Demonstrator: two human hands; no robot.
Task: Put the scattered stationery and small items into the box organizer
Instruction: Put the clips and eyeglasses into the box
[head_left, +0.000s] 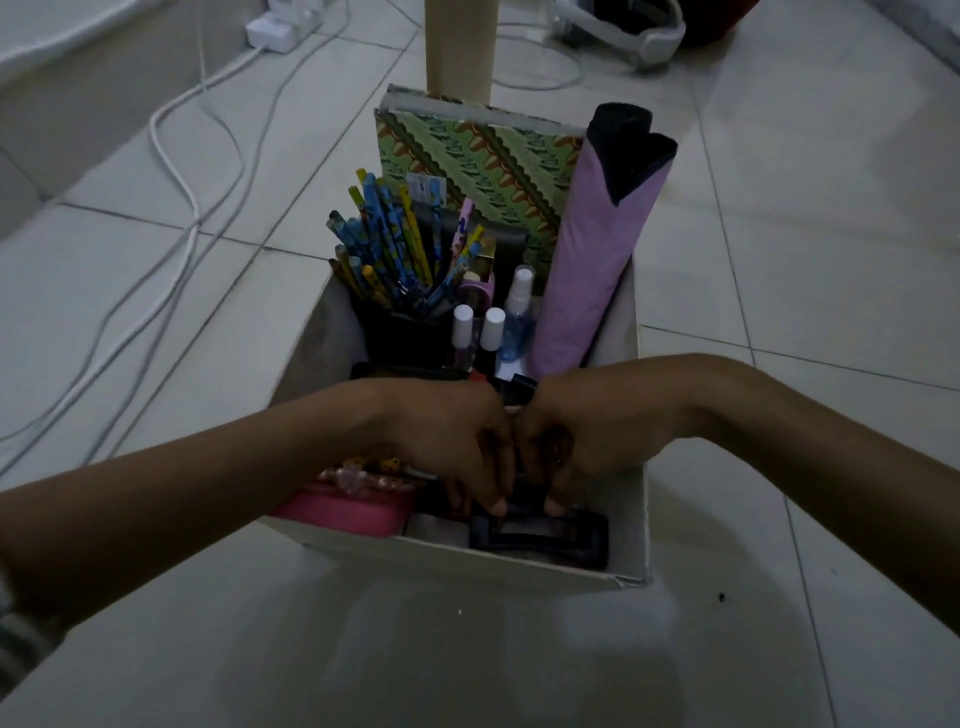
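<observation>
Since left hand (457, 441) and right hand (587, 436) both pinch the dark hair clip (540, 538) at lower centre, I'd seat it flat in the box organizer (631, 519) before letting go.

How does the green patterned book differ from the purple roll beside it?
The green patterned book is flat, broad and wavy-printed; the purple roll is a narrow plain tube with a dark top. The book stands at the back, the roll in front, rightward. Both rise above the box rim.
</observation>
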